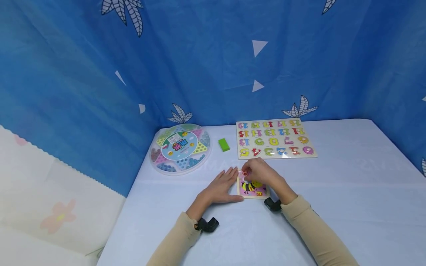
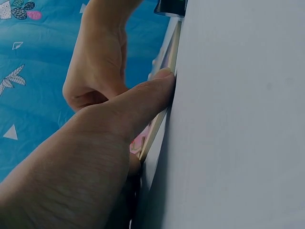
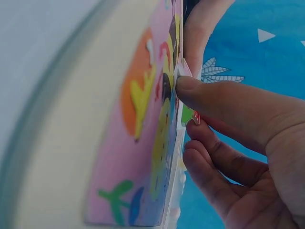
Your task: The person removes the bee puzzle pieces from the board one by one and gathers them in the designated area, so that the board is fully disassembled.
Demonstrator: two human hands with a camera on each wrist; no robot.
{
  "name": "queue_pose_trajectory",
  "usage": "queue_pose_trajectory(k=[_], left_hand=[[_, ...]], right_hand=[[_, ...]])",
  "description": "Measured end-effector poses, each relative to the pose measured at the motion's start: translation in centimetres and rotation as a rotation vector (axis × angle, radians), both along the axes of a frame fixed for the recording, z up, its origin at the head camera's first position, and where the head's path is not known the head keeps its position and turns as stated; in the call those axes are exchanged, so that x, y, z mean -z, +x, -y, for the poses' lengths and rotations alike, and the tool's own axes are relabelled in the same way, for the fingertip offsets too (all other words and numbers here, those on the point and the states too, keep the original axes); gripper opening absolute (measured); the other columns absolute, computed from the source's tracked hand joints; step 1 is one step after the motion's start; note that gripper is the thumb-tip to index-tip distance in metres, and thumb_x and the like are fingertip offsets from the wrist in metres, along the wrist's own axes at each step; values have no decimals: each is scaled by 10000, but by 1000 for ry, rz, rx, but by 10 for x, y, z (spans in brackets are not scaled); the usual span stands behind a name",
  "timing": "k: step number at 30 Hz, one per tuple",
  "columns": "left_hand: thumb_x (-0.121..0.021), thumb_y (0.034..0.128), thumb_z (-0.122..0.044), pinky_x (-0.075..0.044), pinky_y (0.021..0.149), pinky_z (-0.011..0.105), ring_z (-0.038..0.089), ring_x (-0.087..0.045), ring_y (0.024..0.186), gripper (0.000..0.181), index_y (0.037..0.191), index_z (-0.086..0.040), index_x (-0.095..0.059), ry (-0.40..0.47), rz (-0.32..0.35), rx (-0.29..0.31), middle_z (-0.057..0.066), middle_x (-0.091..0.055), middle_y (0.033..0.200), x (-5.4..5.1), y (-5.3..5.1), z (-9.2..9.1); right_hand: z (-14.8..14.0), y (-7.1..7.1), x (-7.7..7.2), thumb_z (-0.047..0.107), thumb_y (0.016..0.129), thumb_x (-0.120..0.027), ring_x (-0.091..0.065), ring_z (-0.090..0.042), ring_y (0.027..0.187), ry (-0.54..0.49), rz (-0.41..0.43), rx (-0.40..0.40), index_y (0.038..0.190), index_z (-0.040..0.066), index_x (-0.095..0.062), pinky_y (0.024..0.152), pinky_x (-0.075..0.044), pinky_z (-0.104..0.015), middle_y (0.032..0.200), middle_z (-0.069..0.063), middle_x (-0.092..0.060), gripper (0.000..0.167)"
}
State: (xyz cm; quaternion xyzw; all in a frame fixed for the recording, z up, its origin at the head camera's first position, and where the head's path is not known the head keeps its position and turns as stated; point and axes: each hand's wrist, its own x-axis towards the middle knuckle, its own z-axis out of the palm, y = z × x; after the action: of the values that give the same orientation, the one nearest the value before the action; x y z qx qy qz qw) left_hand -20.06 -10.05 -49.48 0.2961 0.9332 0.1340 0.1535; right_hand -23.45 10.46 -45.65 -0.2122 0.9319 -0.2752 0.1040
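A small square puzzle board with a yellow-and-black bee on pink lies on the white table. My left hand rests flat at its left side, fingers straight, with the thumb along the near edge. In the left wrist view that thumb touches the wooden rim of the board. Over the board's upper part is my right hand, which pinches a puzzle piece between thumb and fingers. The piece shows white, green and red and is tilted against the board. Its far side is hidden by the fingers.
Behind the hands lies a wooden number puzzle with colourful pieces. A round, clear-lidded game box holding coloured beads sits at the back left. Between them is a green block. A blue curtain hangs along the table's back edge.
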Motion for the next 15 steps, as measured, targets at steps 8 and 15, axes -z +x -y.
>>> queue_pose_trajectory(k=[8, 15], left_hand=[[-519, 848, -722, -42, 1263, 389, 123, 25, 1534, 1021, 1577, -176, -56, 3, 1, 3, -54, -1, 1657, 1, -1, 0], [-524, 848, -716, -41, 1263, 389, 127, 21, 1535, 1021, 1576, -175, -56, 5, 2, 4, -49, -4, 1657, -1, 0, 1]], right_hand=[[-1, -1, 1, 138, 783, -814, -606, -122, 813, -16, 12, 17, 1054, 76, -735, 845, -581, -325, 955, -15, -713, 289], [-7, -5, 4, 163, 791, -808, -602, -128, 834, -50, 52, 11, 1040, 101, -736, 837, -572, -316, 949, 4, -707, 267]])
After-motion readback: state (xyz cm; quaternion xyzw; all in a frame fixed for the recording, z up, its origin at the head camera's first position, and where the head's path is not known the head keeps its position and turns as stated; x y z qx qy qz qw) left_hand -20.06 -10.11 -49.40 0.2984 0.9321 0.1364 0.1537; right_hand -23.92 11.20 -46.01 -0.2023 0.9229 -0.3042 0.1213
